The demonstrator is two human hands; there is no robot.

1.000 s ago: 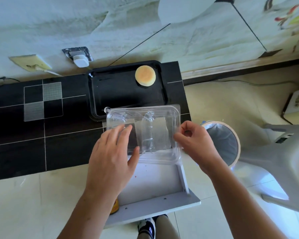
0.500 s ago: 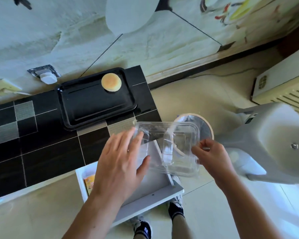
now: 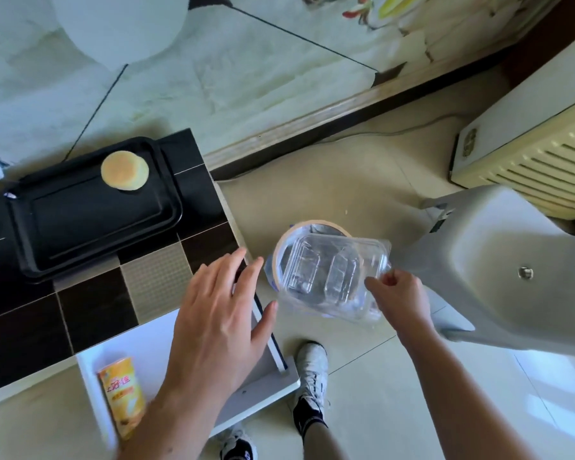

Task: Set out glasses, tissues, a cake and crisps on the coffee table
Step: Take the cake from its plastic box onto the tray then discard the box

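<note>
A round golden cake (image 3: 124, 170) lies at the far right corner of a black tray (image 3: 80, 234) on the black tiled coffee table (image 3: 90, 313). My right hand (image 3: 399, 297) pinches the edge of an empty clear plastic clamshell box (image 3: 332, 277), holding it over the round bin (image 3: 307, 227) on the floor. My left hand (image 3: 219, 313) hovers open, fingers spread, above the table's right edge and the pulled-out white drawer (image 3: 140, 343). A yellow crisps can (image 3: 122, 400) lies in that drawer.
A grey plastic chair (image 3: 512, 270) stands to the right of the bin, with a cream radiator-like unit (image 3: 531, 154) behind it. My feet in white and black shoes (image 3: 309, 370) stand beside the drawer. A pale wall runs behind the table.
My right hand carried the clear box rightward off the table to above the bin. My left hand let go of it and stayed open. The view swung right, revealing the crisps can.
</note>
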